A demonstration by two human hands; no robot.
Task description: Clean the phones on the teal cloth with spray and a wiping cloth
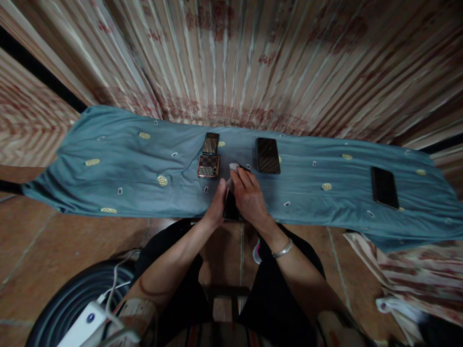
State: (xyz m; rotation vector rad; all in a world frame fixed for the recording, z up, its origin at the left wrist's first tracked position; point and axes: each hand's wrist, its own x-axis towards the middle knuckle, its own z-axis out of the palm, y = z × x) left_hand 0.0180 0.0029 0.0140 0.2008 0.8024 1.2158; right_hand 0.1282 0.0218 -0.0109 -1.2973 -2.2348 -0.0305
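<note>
My left hand point(216, 206) grips the left side of a dark, shiny phone point(230, 208) at the front edge of the cloth-covered table, its thumb pointing away from me. My right hand point(249, 196) lies over the phone's upper right part, fingers pressed together on a thin white wipe point(233, 166) that sticks out past the fingertips. Much of the phone is hidden under the right hand. Just beyond my left hand sits a checkered flip phone point(208, 166), touching or nearly touching a smaller dark phone point(211, 143) behind it.
A dark phone point(267, 155) lies beyond my right hand, and another phone point(385, 187) lies far right. A blue-green patterned cloth point(137, 168) covers the table. Pleated curtains point(231, 62) hang behind. At lower left, a white power strip point(85, 323) with cables rests over a black ribbed round object point(65, 299).
</note>
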